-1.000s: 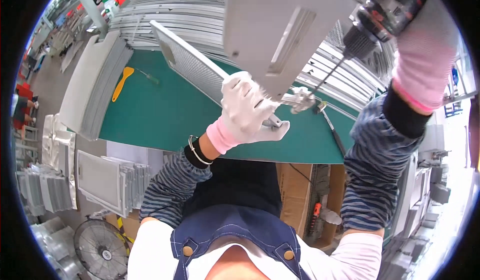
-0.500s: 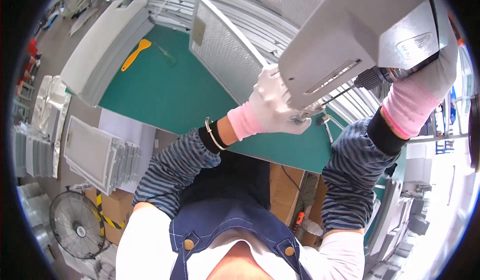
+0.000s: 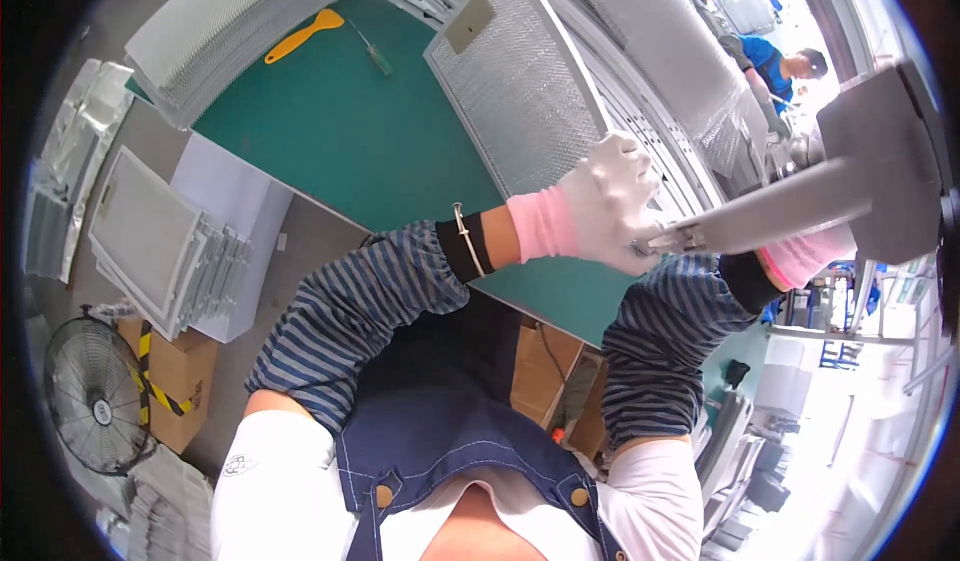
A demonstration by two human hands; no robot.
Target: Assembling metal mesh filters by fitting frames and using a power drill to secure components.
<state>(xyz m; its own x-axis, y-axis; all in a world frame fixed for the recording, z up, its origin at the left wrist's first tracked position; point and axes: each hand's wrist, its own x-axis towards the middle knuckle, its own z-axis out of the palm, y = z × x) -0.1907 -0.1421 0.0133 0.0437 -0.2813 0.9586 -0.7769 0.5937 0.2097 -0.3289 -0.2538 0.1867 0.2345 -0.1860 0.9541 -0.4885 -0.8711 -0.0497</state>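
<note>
My left hand [image 3: 618, 206], in a white knitted glove with a pink cuff, is closed around the near end of a grey metal panel [image 3: 850, 186]. The fingers curl tight over its thin edge, so the grip is firm and the hand is not open at all. The panel is a flat, smooth sheet with a bent rim, and I see it almost edge-on, raised above the green mat [image 3: 340, 131] and reaching away to the right of it.

My right hand [image 3: 810, 256] is mostly hidden behind this panel. Only its pink cuff shows under the sheet, so I cannot tell if it is open or closed, or what it holds.

A mesh filter [image 3: 515, 86] with a fine woven surface and a silver frame stands tilted on the mat, just behind my left hand. I cannot say if the glove touches it. At the far left corner of the mat lie a yellow plastic scraper [image 3: 300, 36] and a small tool, too small to recognise. Left of the mat there is a stack of similar filters [image 3: 165, 236] leaning together, and below them a round wire fan [image 3: 95, 396]
</note>
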